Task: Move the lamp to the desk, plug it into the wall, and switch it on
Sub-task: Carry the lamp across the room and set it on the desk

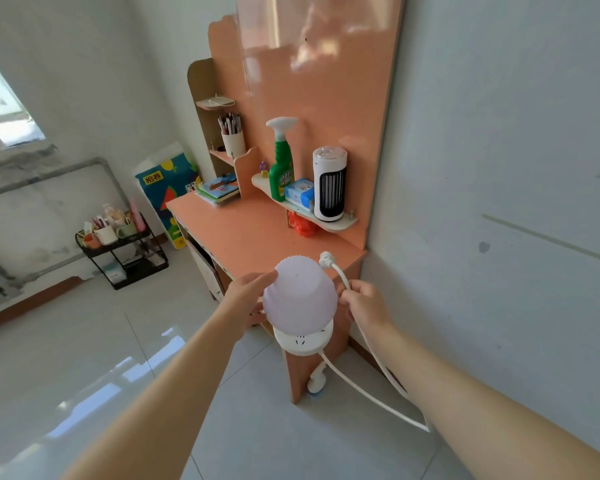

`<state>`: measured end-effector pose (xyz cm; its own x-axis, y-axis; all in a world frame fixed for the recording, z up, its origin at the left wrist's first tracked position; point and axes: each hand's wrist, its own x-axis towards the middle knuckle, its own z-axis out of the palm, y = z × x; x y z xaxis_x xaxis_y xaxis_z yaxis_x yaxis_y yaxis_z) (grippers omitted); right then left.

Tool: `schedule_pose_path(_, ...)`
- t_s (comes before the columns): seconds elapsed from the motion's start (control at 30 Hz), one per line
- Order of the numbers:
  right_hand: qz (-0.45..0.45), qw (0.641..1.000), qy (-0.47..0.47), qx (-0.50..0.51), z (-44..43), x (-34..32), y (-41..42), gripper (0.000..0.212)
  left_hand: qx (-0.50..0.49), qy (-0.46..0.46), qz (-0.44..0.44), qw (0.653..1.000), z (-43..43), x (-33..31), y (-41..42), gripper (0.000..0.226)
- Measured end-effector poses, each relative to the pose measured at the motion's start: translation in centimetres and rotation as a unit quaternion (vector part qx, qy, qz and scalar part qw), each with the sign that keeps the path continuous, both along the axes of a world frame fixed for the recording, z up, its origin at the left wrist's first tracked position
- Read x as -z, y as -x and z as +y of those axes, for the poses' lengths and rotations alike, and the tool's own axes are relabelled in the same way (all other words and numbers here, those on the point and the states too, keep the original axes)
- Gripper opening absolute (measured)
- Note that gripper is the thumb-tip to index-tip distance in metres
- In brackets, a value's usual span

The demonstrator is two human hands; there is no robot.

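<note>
A small lamp with a pale lilac shade [300, 297] and a round white base [303, 341] is held in the air, just before the near corner of the orange desk [253, 233]. My left hand [248, 294] grips the lamp at the left side of the shade. My right hand [362, 303] pinches the lamp's white cord [374, 355] just below its plug [326, 259], which sticks up over the desk corner. The cord loops down under my right forearm and back to the base. An inline switch [316, 381] dangles below.
On the desk's low shelf [340, 225] stand a green spray bottle [280, 168], a blue tissue pack [300, 195] and a white tower appliance [329, 183]. Books [219, 190] lie at the desk's back. A black cart [125, 251] stands left. White wall [499, 202] at right.
</note>
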<state>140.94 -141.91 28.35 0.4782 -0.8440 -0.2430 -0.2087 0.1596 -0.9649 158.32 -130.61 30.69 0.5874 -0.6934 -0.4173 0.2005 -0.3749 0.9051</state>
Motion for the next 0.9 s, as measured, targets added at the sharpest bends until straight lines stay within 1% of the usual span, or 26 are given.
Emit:
schedule_pose_path(0.17, 0.003, 0.999, -0.021, 0.031, -3.4, 1.1, -4.4, 0.022, 0.02, 0.008, 0.008, 1.0, -4.0, 1.1, -4.7, 0.029)
schedule_pose_path(0.47, 0.021, 0.991, -0.033, 0.13, -9.7, 3.8, -11.6, 0.018, 0.084, -0.026, 0.028, 0.996, -13.5, 3.1, -13.1, 0.015)
schedule_pose_path(0.6, 0.016, 0.985, -0.044, 0.167, -11.5, 4.9, -14.2, 0.005, 0.122, -0.04, 0.016, 0.992, -17.4, 4.3, -15.7, 0.013)
schedule_pose_path(0.67, 0.007, 0.983, -0.04, 0.18, -12.3, 5.3, -15.1, 0.005, 0.13, -0.037, 0.011, 0.991, -18.8, 4.8, -16.6, 0.011)
schedule_pose_path(0.7, 0.002, 0.982, -0.037, 0.183, -12.8, 5.5, -15.5, 0.007, 0.13, -0.038, 0.007, 0.991, -19.3, 4.9, -17.0, 0.01)
schedule_pose_path(0.77, -0.002, 0.984, -0.029, 0.175, -13.5, 5.6, -16.1, 0.017, 0.125, -0.04, 0.005, 0.991, -20.2, 5.1, -17.7, 0.009)
schedule_pose_path(0.9, 0.002, 0.989, -0.011, 0.15, -14.9, 5.6, -17.3, 0.016, 0.124, -0.038, 0.014, 0.991, -21.6, 5.2, -19.0, 0.011)
